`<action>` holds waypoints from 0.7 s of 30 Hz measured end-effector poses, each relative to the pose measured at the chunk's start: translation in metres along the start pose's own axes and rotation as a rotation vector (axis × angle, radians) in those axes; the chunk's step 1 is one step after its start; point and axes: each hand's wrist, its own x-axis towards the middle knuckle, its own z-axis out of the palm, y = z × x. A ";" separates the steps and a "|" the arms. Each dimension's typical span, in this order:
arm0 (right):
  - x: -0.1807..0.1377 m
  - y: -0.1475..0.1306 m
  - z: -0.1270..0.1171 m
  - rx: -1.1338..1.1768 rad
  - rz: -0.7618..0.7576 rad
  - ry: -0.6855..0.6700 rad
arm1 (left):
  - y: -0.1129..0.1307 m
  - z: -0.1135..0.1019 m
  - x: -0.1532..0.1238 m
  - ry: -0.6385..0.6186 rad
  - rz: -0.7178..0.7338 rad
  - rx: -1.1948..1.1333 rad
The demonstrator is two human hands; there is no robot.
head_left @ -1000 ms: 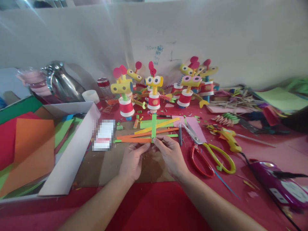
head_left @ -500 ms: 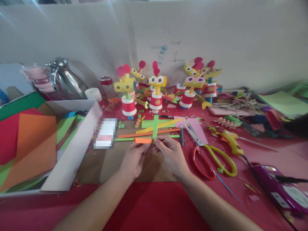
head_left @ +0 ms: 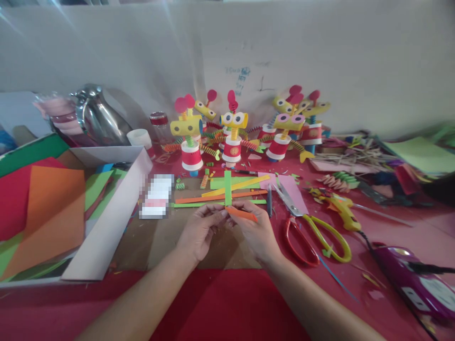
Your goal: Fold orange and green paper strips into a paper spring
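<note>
Two paper strips meet at one corner between my hands. The green strip (head_left: 228, 187) points away from me, and the orange strip (head_left: 242, 214) extends right across the fingers of my right hand. My left hand (head_left: 202, 232) is closed, its thumb and finger pinching the joined corner. Closed from the other side, my right hand (head_left: 259, 234) grips the strips near that corner; its fingertips are partly hidden by the orange paper. Just beyond lie a yellow strip (head_left: 254, 181), a long orange strip (head_left: 192, 199) and a thin green strip, on a brown cardboard sheet (head_left: 152, 244).
Scissors (head_left: 294, 208) with red and yellow handles lie right, beside a yellow glue gun (head_left: 346, 215) and a purple power strip (head_left: 414, 279). A white box (head_left: 106, 237) of coloured paper stands left. Several paper-cup figures (head_left: 232, 149) line the back, near a steel jug (head_left: 101, 118).
The orange strip has swung from the left side of the corner over to the right. My left hand's fingers have shifted up to the corner. The green strip still points away.
</note>
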 end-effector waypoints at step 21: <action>0.003 0.002 -0.004 0.050 0.019 -0.148 | 0.004 -0.004 0.008 0.056 -0.004 -0.038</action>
